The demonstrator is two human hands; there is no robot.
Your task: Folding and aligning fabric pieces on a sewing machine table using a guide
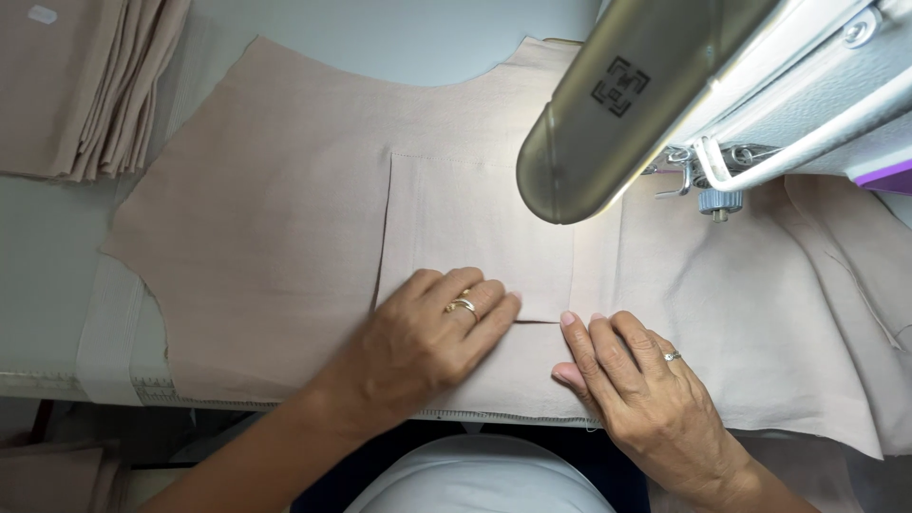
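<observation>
**Beige pocket patch pinned flat at its lower edge, both hands on it**

Head view:
- Beige garment panel (275, 209) lies spread on the pale counter (57, 275). Rectangular pocket patch (475, 228) of the same cloth sits on top, roughly mid-frame; one stitch line is visible along its top edge.
- Patch's long axis runs away from the person, towards the sewing machine head (608, 104). Its far right part is hidden under the machine's metal arm; the lower edge is the near end.
- Left hand (427, 337): palm down, fingers extended and flat. Grip is not closed on anything, just pressing the cloth. Fingertips sit on the patch's lower edge near its right corner. Ring (463, 306) on one finger.
- Right hand (646, 389): also flat, fingers straight, nothing pinched. Fingertips touch the panel just beside and below the patch's lower right corner. Thin ring on this hand too.
- The two sets of fingertips are near each other without touching; the corner lies between them.
- Key relation: the patch lies forward of both hands. The left hand is on it, the right is just off it on the panel, so the left is the nearer one.
- Presser foot area (708, 180) is up and right of the right hand, well apart from both. Whether the cloth is under the needle I cannot tell.
- Stack of folded beige pieces (85, 85) at top left, well apart from both hands.
- Loose panel cloth drapes off to the right of the machine.
</observation>
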